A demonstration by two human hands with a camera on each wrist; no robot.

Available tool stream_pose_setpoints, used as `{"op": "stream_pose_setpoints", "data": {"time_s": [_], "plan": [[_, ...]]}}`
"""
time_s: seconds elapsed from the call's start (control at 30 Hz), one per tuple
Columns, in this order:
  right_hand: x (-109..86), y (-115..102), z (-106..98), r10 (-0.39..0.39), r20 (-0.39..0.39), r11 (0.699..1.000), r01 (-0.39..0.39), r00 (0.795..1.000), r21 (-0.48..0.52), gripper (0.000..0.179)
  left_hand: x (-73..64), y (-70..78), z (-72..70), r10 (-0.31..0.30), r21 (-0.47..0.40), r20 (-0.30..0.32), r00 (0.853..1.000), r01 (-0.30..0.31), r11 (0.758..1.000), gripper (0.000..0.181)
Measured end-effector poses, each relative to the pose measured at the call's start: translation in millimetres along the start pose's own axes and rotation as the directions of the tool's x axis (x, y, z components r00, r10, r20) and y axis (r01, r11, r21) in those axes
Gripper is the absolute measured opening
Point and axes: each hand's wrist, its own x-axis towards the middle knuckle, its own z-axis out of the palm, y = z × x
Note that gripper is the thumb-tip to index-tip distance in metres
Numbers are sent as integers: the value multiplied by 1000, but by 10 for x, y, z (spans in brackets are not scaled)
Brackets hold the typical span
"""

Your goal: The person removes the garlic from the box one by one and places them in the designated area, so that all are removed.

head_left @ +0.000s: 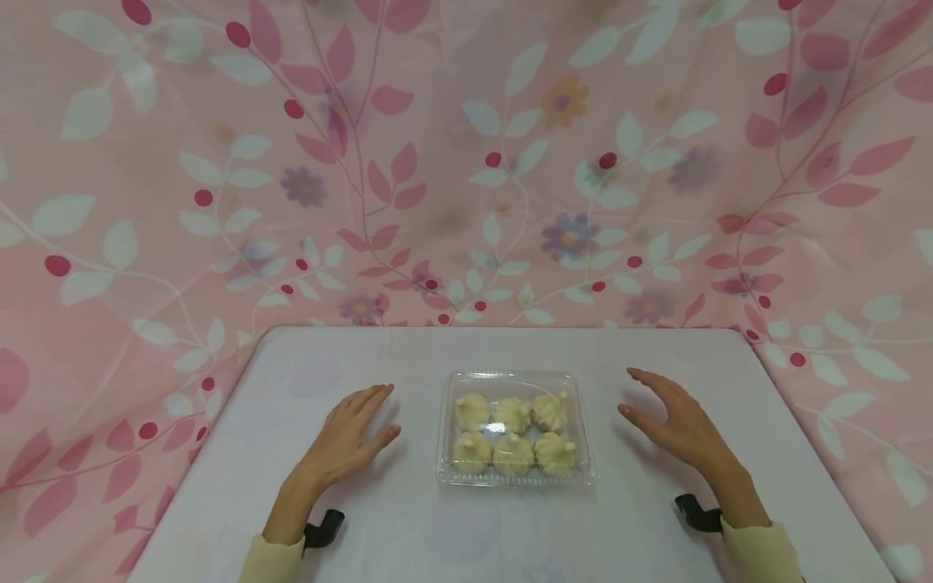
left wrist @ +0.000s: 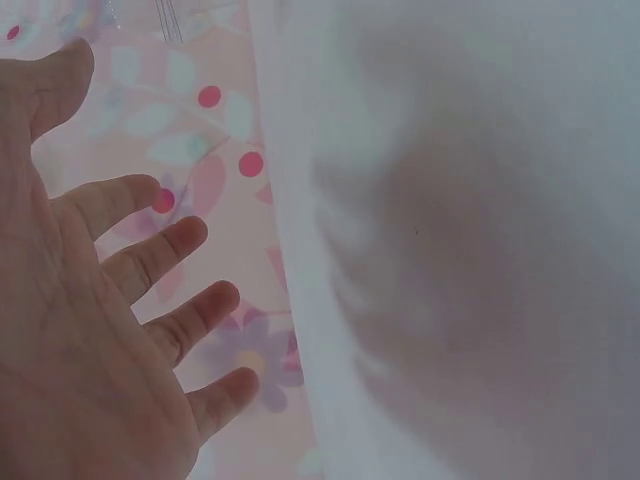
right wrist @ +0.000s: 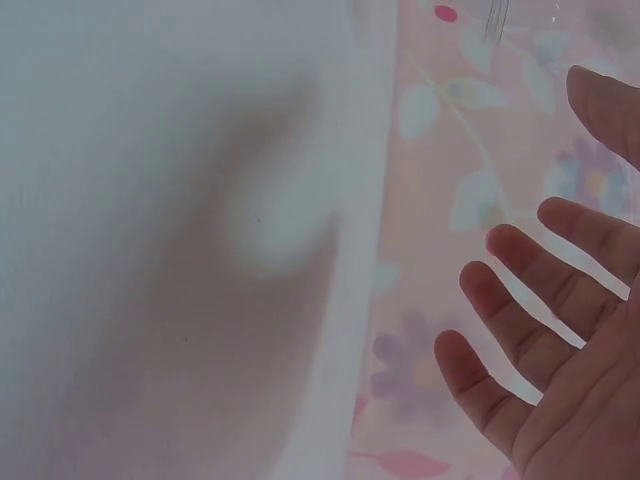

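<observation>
A clear plastic clamshell box [head_left: 516, 479] lies on the table between both hands, its lid down. Inside sit several pale, pleated pieces that look like garlic bulbs or small buns [head_left: 513, 455], in two rows. To the box's left, my left hand [head_left: 348, 433] is held with fingers extended and thumb apart, touching nothing. On the other side my right hand [head_left: 678, 421] mirrors it, thumb and fingers spread toward the box. Both wrist views show bare palms: the left palm [left wrist: 90, 330] and the right palm [right wrist: 590, 400] hold nothing. A sliver of clear plastic shows at the top of each.
The white table [head_left: 364, 526] has rounded far corners. Behind it hangs a pink cloth [head_left: 452, 202] printed with leaves and flowers. A black wrist mount [head_left: 324, 529] is on the left wrist, another black mount [head_left: 697, 513] on the right, both below cream sleeves.
</observation>
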Motion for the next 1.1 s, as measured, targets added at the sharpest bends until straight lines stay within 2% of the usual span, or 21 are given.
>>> {"op": "stream_pose_setpoints", "data": {"time_s": [0.23, 0.5, 0.9, 1.1], "plan": [[-33, 3, 66, -113, -56, 992, 116, 992, 52, 66, -19, 75, -9, -2, -29, 15, 1000, 2, 1000, 68], [-68, -75, 88, -167, -90, 979, 176, 982, 102, 63, -50, 154, 11, -6, -103, 32, 999, 9, 995, 66], [-87, -181, 119, -256, -48, 932, 260, 965, 251, 56, -49, 246, 39, 16, -224, 88, 996, 4, 975, 62], [-98, -198, 145, -261, 21, 904, 237, 965, 355, 56, -29, 274, 72, 53, -271, 89, 995, -27, 962, 58]]}}
